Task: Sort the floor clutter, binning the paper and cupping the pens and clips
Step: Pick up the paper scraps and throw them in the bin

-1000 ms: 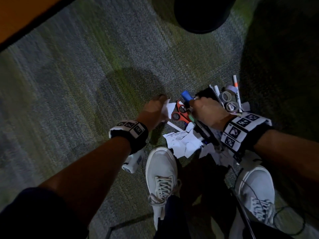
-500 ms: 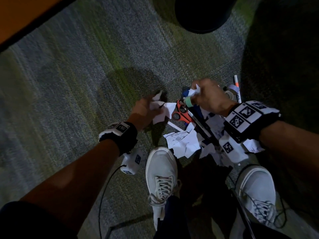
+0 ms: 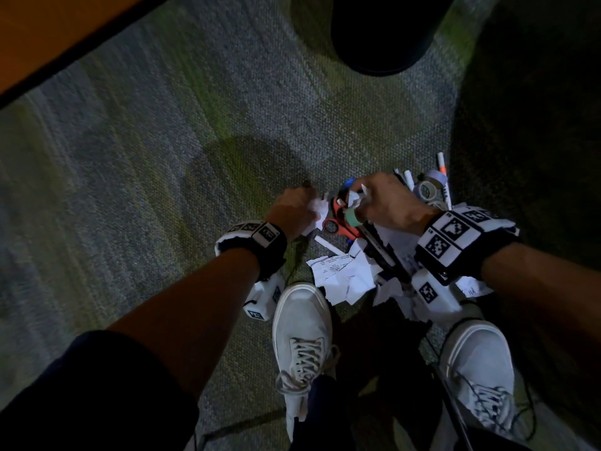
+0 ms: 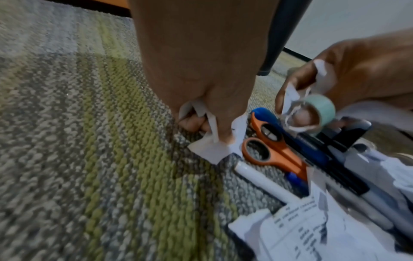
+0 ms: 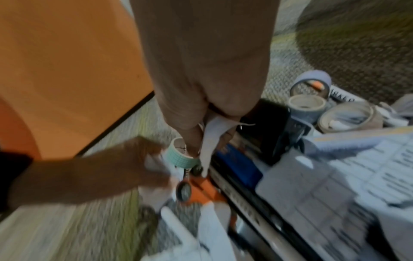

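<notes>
My left hand (image 3: 304, 206) grips crumpled white paper scraps (image 4: 201, 113) just above the carpet, at the left edge of the clutter pile. My right hand (image 3: 361, 198) pinches another paper scrap (image 5: 212, 139), and a mint-green tape roll (image 4: 320, 108) hangs on one of its fingers. Between the hands lie orange-handled scissors (image 3: 341, 224), a white marker (image 4: 263, 183) and dark pens (image 4: 335, 169). Torn printed paper (image 3: 341, 275) is spread near my shoes. The black bin (image 3: 383, 34) stands at the far top.
Several tape rolls (image 5: 306, 104) and a white pen (image 3: 444, 177) lie to the right of the pile. My white shoes (image 3: 302, 327) stand just below it. An orange board (image 3: 48, 37) crosses the top left. Grey-green carpet (image 3: 146, 190) spreads to the left.
Both hands rose off the pile with paper scraps. They have since drawn closer together over the scissors, the right hand coming lower.
</notes>
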`<state>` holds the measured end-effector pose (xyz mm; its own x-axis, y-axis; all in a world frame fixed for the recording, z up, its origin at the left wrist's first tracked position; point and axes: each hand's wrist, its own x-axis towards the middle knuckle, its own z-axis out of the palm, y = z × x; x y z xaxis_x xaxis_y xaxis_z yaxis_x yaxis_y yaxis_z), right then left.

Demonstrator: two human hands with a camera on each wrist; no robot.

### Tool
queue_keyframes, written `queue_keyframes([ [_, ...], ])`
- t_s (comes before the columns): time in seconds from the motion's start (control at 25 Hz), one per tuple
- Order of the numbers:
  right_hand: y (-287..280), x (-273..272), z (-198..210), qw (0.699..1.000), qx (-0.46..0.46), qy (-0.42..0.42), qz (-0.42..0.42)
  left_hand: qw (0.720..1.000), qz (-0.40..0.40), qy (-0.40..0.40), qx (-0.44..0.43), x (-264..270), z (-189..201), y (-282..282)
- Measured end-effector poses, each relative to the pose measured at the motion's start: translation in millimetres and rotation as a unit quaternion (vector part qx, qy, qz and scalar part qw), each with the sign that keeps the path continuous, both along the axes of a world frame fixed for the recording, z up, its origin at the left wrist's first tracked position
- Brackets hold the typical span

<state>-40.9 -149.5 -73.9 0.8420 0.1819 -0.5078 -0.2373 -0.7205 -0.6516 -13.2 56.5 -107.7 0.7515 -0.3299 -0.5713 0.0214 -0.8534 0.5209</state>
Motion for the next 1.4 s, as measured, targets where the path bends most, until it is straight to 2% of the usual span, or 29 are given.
queue_keyframes([
  [0.12,-16,15,13,0.997,0.026,0.01,-0.07,1.0,0.013,0.013,-0.003,7,18,-1],
  [0.24,-33,30,35,0.99,0.046,-0.018,-0.135,0.992,0.062,0.001,-0.107,26,38,5],
  [0.32,-40,39,59,0.979,0.067,-0.037,-0.191,0.988,0.061,-0.03,-0.141,42,70,6],
  [0.44,-47,59,110,0.959,0.085,-0.09,-0.254,0.973,0.057,-0.096,-0.203,79,132,-7],
  [0.56,-51,85,174,0.946,0.099,-0.178,-0.251,0.956,0.084,-0.165,-0.229,128,178,-33],
  [0.76,-67,158,245,0.894,0.092,-0.285,-0.332,0.91,0.117,-0.24,-0.316,198,251,-111],
  [0.84,-82,198,254,0.866,0.101,-0.299,-0.387,0.894,0.156,-0.267,-0.324,227,268,-142],
  [0.92,-95,230,254,0.856,0.106,-0.279,-0.422,0.901,0.188,-0.27,-0.283,249,277,-164],
  [1.04,-104,252,250,0.889,0.064,-0.199,-0.408,0.936,0.173,-0.223,-0.211,269,276,-181],
  [1.12,-113,253,242,0.896,0.042,-0.178,-0.405,0.946,0.158,-0.197,-0.201,274,272,-180],
  [1.2,-122,248,235,0.889,0.046,-0.209,-0.405,0.94,0.153,-0.217,-0.217,272,269,-174],
  [1.28,-123,232,230,0.879,0.066,-0.243,-0.405,0.92,0.16,-0.269,-0.237,260,265,-164],
  [1.4,-117,187,226,0.88,0.139,-0.253,-0.378,0.891,0.148,-0.309,-0.299,221,257,-144],
])
